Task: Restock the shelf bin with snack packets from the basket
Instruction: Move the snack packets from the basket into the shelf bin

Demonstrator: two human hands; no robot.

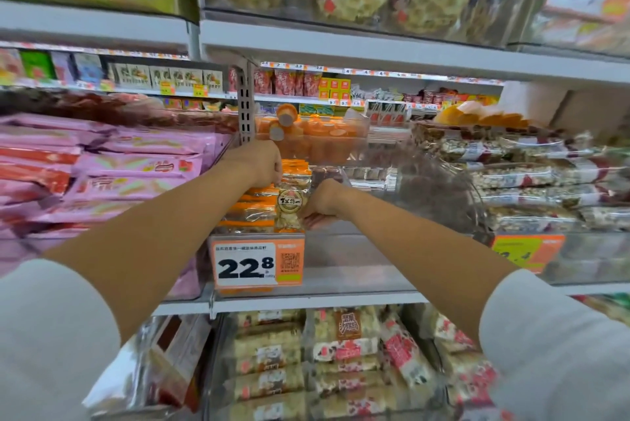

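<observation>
Right hand (pixel 322 204) grips the lower end of a clear snack packet (pixel 289 205), fingers curled under its bottom edge, while the left hand (pixel 260 163) has its fingers curled at the packet's top edge and seems to pinch it there. The packet stands upright between the two hands, inside the front of the clear shelf bin (pixel 344 260), just above the price tag (pixel 259 263) clipped to the bin's front wall. Restocking looks partly done: a stack of orange-trimmed packets (pixel 250 211) already lies against the bin's left side, touching the held packet, but the right half of the bin shows mostly bare clear plastic, so I judge there is room for a good many more. The packet in hand is not yet let go, and the basket is out of view (how many packets remain in it cannot be told). Neighbouring containers are fuller. The bin on the left is heaped with pink wrapped packets (pixel 136 165), the one on the right holds piled nut bars (pixel 518 178), a bin behind carries orange jelly cups (pixel 320 139), and the lower bin (pixel 218 369) under the shelf is packed with rows of small wrapped snacks.
</observation>
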